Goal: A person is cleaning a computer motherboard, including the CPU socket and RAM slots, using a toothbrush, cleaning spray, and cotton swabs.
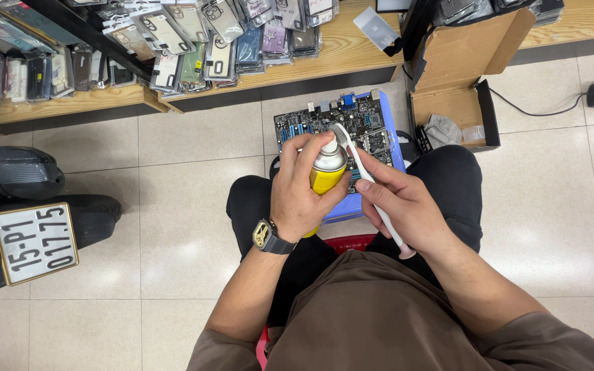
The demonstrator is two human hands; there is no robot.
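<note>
Seated person, head view looking down over the lap. Left hand (302, 185) is wrapped around a yellow spray can (326, 175), grip closed on the can body, index finger resting on the silver top at the nozzle. Right hand (399, 203) holds a white toothbrush (369, 184) by its handle, grip closed, thumb along the shaft; the bristle head lies far of the can top, just beside the nozzle and over the board. The green-and-blue circuit board (352, 127) rests on a blue stool (379, 161) between the knees, far of both hands, edge connectors pointing away. Risks, as judged from this position: the nozzle direction cannot be read under the finger, so a press could throw spray onto the right hand, the dark trousers or the tiled floor (173, 206) rather than the brush or board. Excess liquid could pool among the slots and sockets. The board appears to sit loose on the stool, so hard scrubbing with neither hand steadying it could slide it off the far edge toward the open cardboard box (458, 82) on the right. Stiff bristles could snag small components or bend pins. Wet fingers could let the can slip. Phone cases (194, 41) on the wooden shelf (352, 41) lie well apart, far left, though overspray could conceivably drift there. Scooter (22, 206) at left is clear of the work.
</note>
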